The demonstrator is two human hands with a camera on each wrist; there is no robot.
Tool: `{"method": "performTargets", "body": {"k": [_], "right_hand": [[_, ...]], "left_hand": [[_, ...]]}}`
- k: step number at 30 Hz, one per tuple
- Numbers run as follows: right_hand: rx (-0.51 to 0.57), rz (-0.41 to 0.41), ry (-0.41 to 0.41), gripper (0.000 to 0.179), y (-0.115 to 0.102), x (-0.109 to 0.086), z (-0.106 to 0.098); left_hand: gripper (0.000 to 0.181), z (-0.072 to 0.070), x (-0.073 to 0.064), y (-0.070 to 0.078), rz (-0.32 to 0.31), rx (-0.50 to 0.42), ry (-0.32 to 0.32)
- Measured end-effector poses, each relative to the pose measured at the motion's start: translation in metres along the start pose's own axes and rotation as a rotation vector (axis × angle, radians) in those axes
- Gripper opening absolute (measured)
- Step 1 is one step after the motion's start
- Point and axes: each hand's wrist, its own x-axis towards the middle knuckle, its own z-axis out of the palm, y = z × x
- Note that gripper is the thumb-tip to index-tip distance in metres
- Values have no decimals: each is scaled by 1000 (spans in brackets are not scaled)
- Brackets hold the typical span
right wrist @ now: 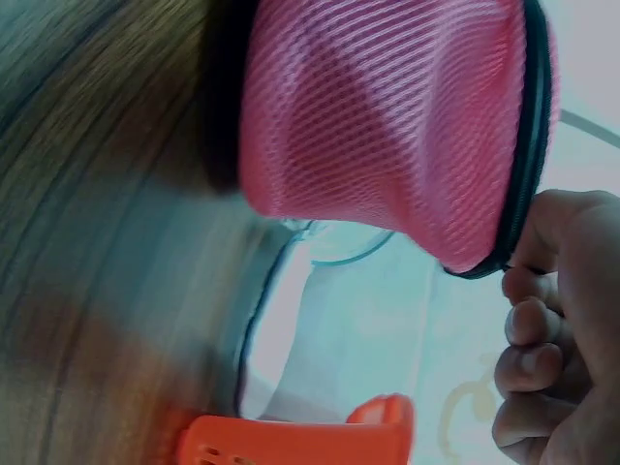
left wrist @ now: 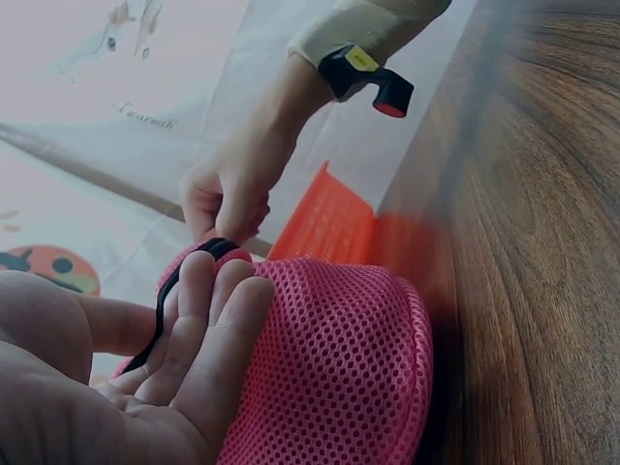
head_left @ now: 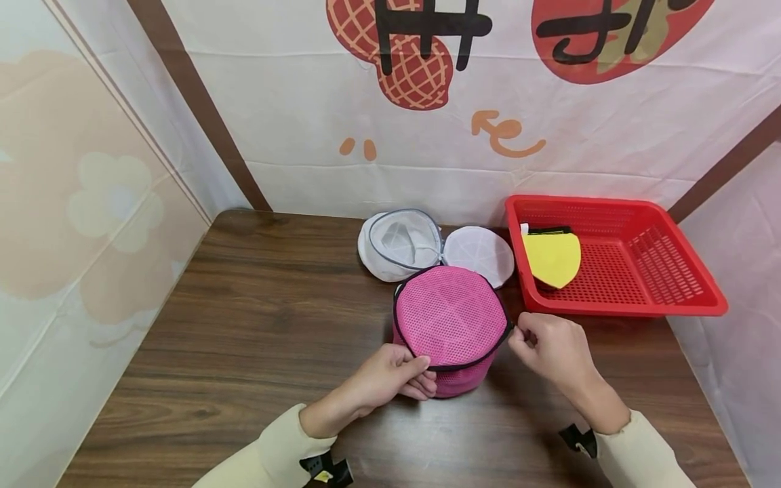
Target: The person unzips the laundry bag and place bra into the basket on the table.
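A round pink mesh laundry bag (head_left: 451, 315) with a black zipper around its top stands on the table, its lid lying over the opening. At the near left of the rim my left hand (head_left: 393, 373) pinches the zipper edge between thumb and fingers; the left wrist view shows this hand (left wrist: 145, 368) against the black band (left wrist: 165, 300). My right hand (head_left: 552, 346) has its fingers curled at the right corner of the rim. In the right wrist view its thumb and forefinger meet at the zipper's (right wrist: 523, 145) end, and what they pinch is hidden by them.
Behind the pink bag lies a white mesh bag (head_left: 390, 247) with grey edging, its round lid (head_left: 478, 254) folded out to the right. A red plastic basket (head_left: 659, 308) at the back right holds a yellow piece (head_left: 554, 257) and a black item. A printed cloth (head_left: 293, 115) hangs behind the table.
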Motion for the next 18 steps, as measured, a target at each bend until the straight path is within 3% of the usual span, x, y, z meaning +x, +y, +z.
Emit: {"method": "performTargets", "body": {"k": [4,18], "right_hand": [[7,-14,24,28,4,1,3],[-3,54,-21,32,3,4,3]], "left_hand": [[30,1,-1,1,-2,3,2],[32,2,1,-2,5,-6,16]]}}
